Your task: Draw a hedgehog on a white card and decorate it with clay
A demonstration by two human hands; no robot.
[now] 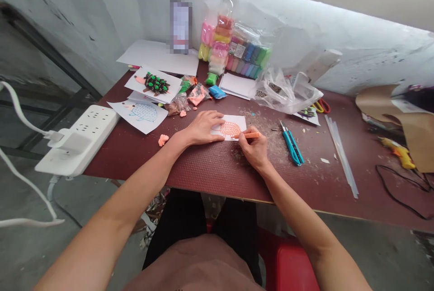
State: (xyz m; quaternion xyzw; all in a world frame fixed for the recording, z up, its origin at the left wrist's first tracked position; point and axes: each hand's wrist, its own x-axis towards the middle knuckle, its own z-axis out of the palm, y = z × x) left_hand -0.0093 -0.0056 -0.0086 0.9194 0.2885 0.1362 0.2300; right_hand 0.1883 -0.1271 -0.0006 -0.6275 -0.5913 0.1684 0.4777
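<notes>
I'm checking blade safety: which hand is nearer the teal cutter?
Right. The right hand, holding an orange pen, is left of the teal cutter, apart from it; the left hand, on the white paper, is farther left.

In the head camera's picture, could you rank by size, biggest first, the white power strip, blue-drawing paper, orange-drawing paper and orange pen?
1. White power strip
2. Blue-drawing paper
3. Orange-drawing paper, partly covered
4. Orange pen, partly hidden by the right hand
</notes>
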